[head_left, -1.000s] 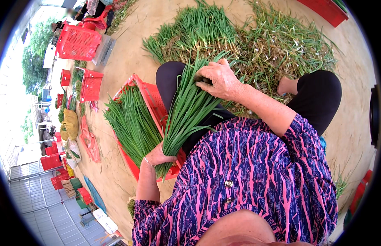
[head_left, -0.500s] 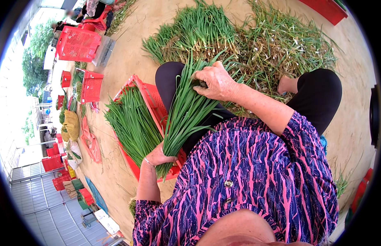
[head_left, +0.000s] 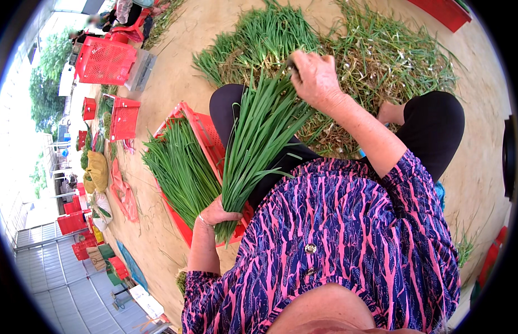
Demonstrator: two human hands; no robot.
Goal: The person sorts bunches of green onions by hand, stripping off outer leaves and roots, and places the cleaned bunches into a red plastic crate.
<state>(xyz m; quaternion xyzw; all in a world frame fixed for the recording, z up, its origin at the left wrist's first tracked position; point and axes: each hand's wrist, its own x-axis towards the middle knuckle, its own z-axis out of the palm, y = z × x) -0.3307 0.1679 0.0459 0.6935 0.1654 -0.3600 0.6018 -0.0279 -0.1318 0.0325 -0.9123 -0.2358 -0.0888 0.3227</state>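
Observation:
A long bunch of garlic chives (head_left: 264, 136) slants from my lap up across my left thigh. My left hand (head_left: 219, 212) is wrapped round its lower end, with a thin bracelet at the wrist. Beyond the bunch's upper tips, my right hand (head_left: 316, 80) is raised with curled fingers. Something dark shows at its fingertips, too small to name. Just left of my knee stands a red plastic crate (head_left: 206, 133), its mesh side facing the bunch. Inside it lie more chives (head_left: 178, 167), all in one direction.
Ahead on the tan floor lies a pile of untrimmed chives (head_left: 270, 42). Beside it spreads a heap of loose leaves and trimmings (head_left: 387, 67), near my bare foot. More red crates (head_left: 106, 60), a yellow sack (head_left: 96, 171) and a pink net bag (head_left: 122, 192) are at the left.
My right hand has moved up and to the right, off the upper leaves of the bunch. The left hand keeps its grip almost in place.

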